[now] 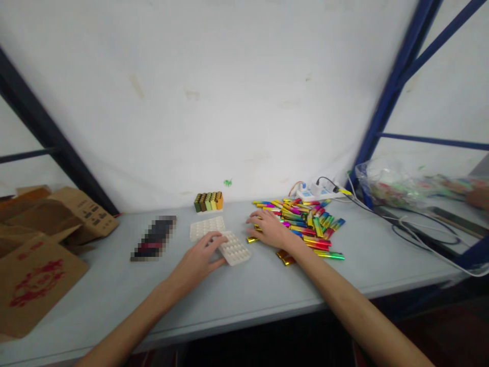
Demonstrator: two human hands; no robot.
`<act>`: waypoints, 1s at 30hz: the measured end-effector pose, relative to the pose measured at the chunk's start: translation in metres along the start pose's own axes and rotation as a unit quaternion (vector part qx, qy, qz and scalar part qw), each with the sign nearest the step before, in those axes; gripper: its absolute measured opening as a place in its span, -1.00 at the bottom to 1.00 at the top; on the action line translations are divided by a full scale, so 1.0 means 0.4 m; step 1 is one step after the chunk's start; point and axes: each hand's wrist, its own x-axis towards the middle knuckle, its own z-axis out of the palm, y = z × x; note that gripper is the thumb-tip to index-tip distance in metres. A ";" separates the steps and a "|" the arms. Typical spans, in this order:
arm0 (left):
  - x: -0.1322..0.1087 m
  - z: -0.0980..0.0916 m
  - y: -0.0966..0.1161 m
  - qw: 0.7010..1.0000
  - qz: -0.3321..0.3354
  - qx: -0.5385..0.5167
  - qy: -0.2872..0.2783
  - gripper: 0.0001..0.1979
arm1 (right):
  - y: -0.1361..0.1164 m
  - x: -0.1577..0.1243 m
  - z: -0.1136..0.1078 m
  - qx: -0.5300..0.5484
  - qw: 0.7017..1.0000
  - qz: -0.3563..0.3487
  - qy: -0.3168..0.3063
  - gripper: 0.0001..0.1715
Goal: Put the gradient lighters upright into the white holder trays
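My left hand (205, 256) grips the left edge of a white dimpled tray (236, 250), fingers on top and thumb at the near side. Behind it lies a second white dimpled tray (200, 229), partly overlapped by the fingers and the first tray. My right hand (269, 229) rests palm down over the left side of a pile of shiny, many-coloured slim sticks (305, 224), its fingers spread. What lies under that palm is hidden. At the wall stands a block of upright green, yellow and orange sticks with dark tops (208, 202), set in a white base.
Brown cardboard boxes (46, 275) stand on the table's left. A pixelated dark object (155, 239) lies nearer the trays. Behind the pile is a white power strip (319, 192) with cables running right. Clear plastic bags (389, 181) lie past the blue frame post (382, 122); part of another person's hand (478, 198) shows there.
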 end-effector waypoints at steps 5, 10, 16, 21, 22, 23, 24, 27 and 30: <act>-0.046 -0.016 -0.002 0.998 0.005 0.065 -0.016 -0.62 | -0.030 -0.002 0.000 0.009 0.999 -0.031 -0.022 -0.64; -0.080 -0.024 -0.013 0.996 -0.024 0.086 -0.010 -0.60 | -0.004 -0.005 -0.002 0.031 0.999 -0.013 -0.038 -0.73; -0.036 -0.074 -0.022 0.997 -0.025 -0.006 -0.068 -0.62 | 0.012 -0.002 -0.004 0.047 0.998 -0.007 -0.042 -0.63; 0.093 -0.116 -0.010 0.998 -0.044 0.005 -0.053 -0.64 | 0.019 0.003 -0.039 0.058 0.998 0.032 -0.003 -0.74; 0.124 -0.111 -0.010 0.998 -0.055 0.010 -0.035 -0.65 | 0.023 0.004 -0.046 0.055 0.998 0.043 0.007 -0.75; 0.155 -0.100 -0.014 0.998 -0.060 0.013 -0.022 -0.67 | 0.029 0.004 -0.052 0.050 0.997 0.053 0.016 -0.76; 0.186 -0.083 -0.021 0.998 -0.062 0.019 -0.002 -0.69 | 0.035 0.004 -0.057 0.042 0.997 0.062 0.023 -0.76; 0.267 -0.010 -0.058 0.997 -0.057 0.043 0.018 -0.76 | 0.051 0.003 -0.067 0.018 0.995 0.088 0.035 -0.75; 0.308 0.058 -0.097 0.996 -0.056 0.072 -0.010 -0.77 | 0.053 -0.001 -0.073 0.006 0.994 0.103 0.034 -0.74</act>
